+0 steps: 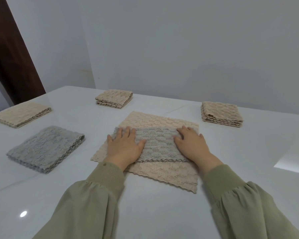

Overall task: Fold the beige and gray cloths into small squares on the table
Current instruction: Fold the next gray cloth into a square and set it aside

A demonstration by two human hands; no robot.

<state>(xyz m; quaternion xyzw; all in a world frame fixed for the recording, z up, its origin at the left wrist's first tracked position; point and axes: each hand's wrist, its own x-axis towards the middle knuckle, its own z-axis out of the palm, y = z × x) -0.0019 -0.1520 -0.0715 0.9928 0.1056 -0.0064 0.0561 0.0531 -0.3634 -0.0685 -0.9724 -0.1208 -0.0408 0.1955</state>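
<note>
Left hand (123, 149) is lying flat, palm down, fingers straight and a little spread, pressing on the left end of the gray cloth (158, 144). Its little finger is reaching over the edge onto the beige cloth (155, 119) underneath. Right hand (191, 144) is doing the same on the right end: flat, fingers extended, thumb pointing inward. Neither hand is curling round or pinching anything.

Gray cloth is sitting as a folded band, fuzzy with ridged rows, and its scalloped edge is facing the person. Its long axis is running left to right across the table (162, 213), between the 2 hands. It is lying on top of the beige cloth, which is spread open and flat at the table's middle. The beige cloth is showing both behind the band and in front of it, turned slightly, with 1 corner pointing toward the near right.

Around it, 4 cloths are sitting already folded into small squares, all well apart from each other:
- folded gray cloth (45, 149), near left
- far-left beige square (21, 114)
- back beige square (114, 98)
- right beige square (221, 114), stacked layers showing toward the person

Olive-green sleeves (93, 195) are covering both forearms to the wrists. A pale wall (179, 40) is standing behind the glossy white table, and a dark brown frame (12, 54) is showing at the left.
</note>
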